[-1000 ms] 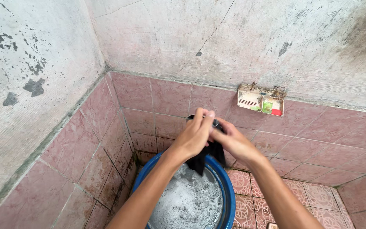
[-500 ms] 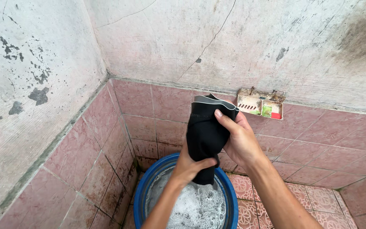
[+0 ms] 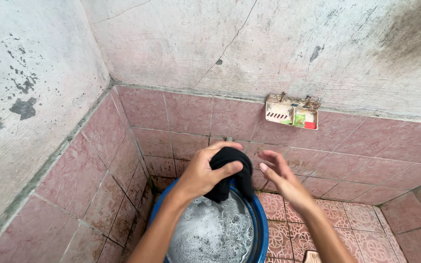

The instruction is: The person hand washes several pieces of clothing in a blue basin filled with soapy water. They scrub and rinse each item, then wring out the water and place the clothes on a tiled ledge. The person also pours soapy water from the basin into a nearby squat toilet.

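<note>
Black wet cloth garment point(image 3: 229, 170): bunched above the round blue plastic basin point(image 3: 261, 221) of soapy water, clutched by left hand point(image 3: 205, 173), fingers curled over it. Right hand point(image 3: 281, 176): beside cloth, fingers spread, holding nothing.

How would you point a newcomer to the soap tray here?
Start at the back wall, where bare plaster meets the pink tiles. The soap tray is fixed right on that seam, up and to the right of the blue tub. It is the only thing mounted on the wall: a small pale two-part holder with green and red bits in its right half.
</note>
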